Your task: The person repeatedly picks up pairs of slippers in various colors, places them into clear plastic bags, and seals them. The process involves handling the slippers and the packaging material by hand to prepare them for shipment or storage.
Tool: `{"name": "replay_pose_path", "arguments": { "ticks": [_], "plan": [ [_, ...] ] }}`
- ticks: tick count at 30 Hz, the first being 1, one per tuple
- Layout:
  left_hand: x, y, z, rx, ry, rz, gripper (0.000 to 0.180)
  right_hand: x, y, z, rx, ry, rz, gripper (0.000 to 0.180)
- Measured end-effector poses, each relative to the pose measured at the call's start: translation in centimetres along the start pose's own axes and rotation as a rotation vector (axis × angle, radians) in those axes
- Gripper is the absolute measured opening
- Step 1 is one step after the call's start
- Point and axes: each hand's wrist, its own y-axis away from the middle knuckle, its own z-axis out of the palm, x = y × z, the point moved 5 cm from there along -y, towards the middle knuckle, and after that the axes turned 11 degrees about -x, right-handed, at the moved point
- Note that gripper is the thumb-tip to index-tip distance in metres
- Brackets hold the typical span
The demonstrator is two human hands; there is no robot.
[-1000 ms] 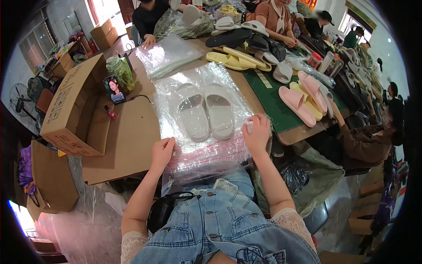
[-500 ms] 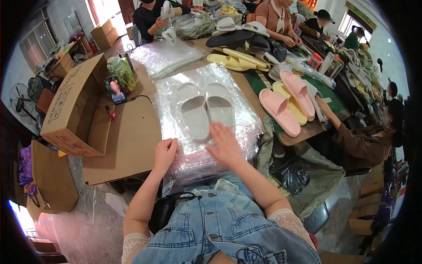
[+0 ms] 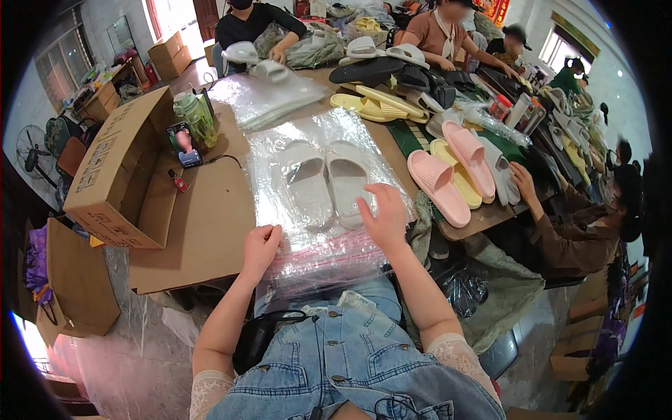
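A pair of light grey slide slippers [image 3: 313, 198] lies flat inside a clear plastic bag [image 3: 274, 133], on a stack of similar bags with pink edges [image 3: 329, 260]. My left hand [image 3: 262, 248] is closed at the left edge of the top bag, fingers curled and thumb against its plastic. Over the right side of the same bag, beside the right slipper, my right hand [image 3: 386, 218] has its fingers apart and holds nothing. Whether its fingertips touch the plastic cannot be made out.
Left stand an open cardboard box [image 3: 115, 175], a phone [image 3: 184, 145] and a green jar [image 3: 196, 120]. More clear bags [image 3: 269, 94] lie ahead. To the right are pink slippers [image 3: 439, 189] and a co-worker's hand [image 3: 523, 180]; other people work around the table.
My right hand has moved right, from over the slippers' heels to the bag's right side. My left hand stays at the left edge. A person across the table has lowered a slipper.
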Motion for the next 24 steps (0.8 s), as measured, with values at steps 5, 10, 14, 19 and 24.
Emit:
{"name": "replay_pose_path", "arguments": {
  "ticks": [5, 10, 14, 19, 24],
  "plan": [
    [0.3, -0.2, 0.0, -0.024, -0.002, 0.018, 0.037, -0.8, -4.9, 6.6, -0.093, 0.061, 0.130, 0.044],
    [-0.5, 0.0, 0.2, -0.022, 0.057, -0.009, 0.037, -0.7, -7.2, 10.4, -0.316, 0.363, 0.359, 0.057],
    [-0.7, -0.2, 0.1, -0.032, 0.033, -0.010, 0.037, 0.8, -7.7, 12.1, -0.298, 0.300, 0.366, 0.050],
    [-0.1, -0.6, -0.2, -0.070, 0.039, -0.026, 0.038, 1.5, -8.1, 13.1, -0.259, 0.240, 0.304, 0.040],
    [3.2, -2.0, -1.5, 0.193, -0.160, 0.122, 0.033, 1.6, -8.5, 13.1, -0.283, 0.241, 0.347, 0.036]
  ]
}}
